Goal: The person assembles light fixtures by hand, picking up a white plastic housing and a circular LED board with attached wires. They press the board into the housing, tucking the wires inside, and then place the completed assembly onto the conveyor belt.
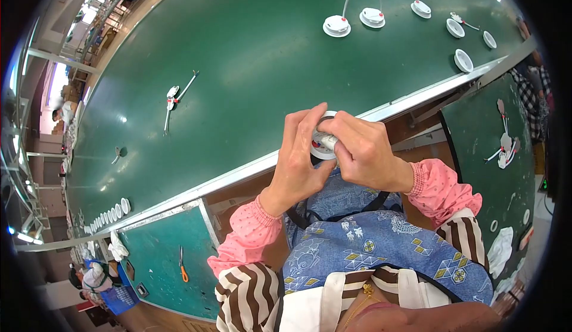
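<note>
In front of my chest, over the near edge of the green table, my left hand (301, 159) curls its fingers and thumb around a round white plastic housing (325, 154). My right hand (364, 150) pinches a small white part (329, 142) at the housing's open face, with thumb and fingertips right at it. A red spot shows beside that part, inside the rim. Fingers cover much of the housing, and its far side is hidden.
Several round white units (337, 26) with upright wires stand at the table's far side, near white cups (463, 61). A wired white piece (171, 94) lies at left. White rings (125, 206) line the left edge. Orange-handled scissors (183, 270) lie on the lower board. People sit at both sides.
</note>
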